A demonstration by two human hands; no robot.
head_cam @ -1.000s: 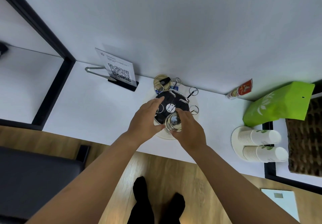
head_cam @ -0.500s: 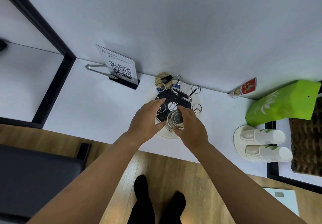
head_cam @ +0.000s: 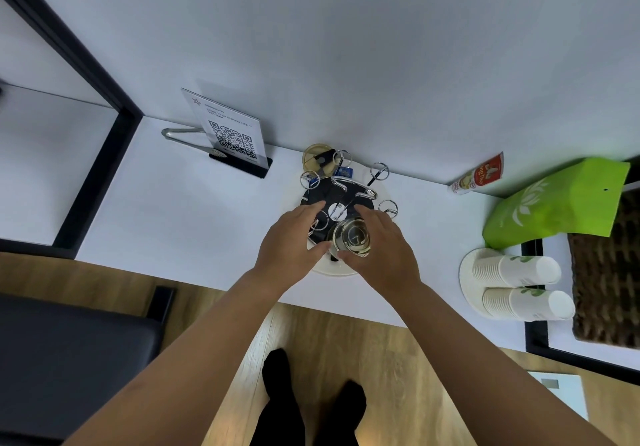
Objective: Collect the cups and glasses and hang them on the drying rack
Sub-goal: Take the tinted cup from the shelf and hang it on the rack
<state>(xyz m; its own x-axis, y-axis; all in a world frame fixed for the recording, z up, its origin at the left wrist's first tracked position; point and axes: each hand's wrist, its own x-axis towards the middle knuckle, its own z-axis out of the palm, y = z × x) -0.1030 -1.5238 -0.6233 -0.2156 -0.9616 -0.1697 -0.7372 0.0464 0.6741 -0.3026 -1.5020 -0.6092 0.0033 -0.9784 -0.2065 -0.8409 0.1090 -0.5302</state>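
Note:
A chrome drying rack (head_cam: 341,191) with ring-tipped arms stands on a round black-and-white base (head_cam: 337,269) against the wall on the white counter (head_cam: 194,223). A clear glass (head_cam: 350,238) sits upside down over the rack's near side. My right hand (head_cam: 384,251) curls round the glass from the right. My left hand (head_cam: 289,241) lies on the rack's left side with straight fingers, its thumb tip close to the glass. A second glass with a dark item inside (head_cam: 317,158) stands behind the rack by the wall.
A QR-code sign (head_cam: 230,133) and metal tongs (head_cam: 183,132) stand at the back left. Stacked paper cups (head_cam: 519,284) lie on a plate at the right, next to a green bag (head_cam: 554,203), a red tube (head_cam: 479,173) and a wicker basket (head_cam: 609,286).
The view has shifted slightly. Both hands stay at the rack with the glass; my right hand and the glass have barely moved.

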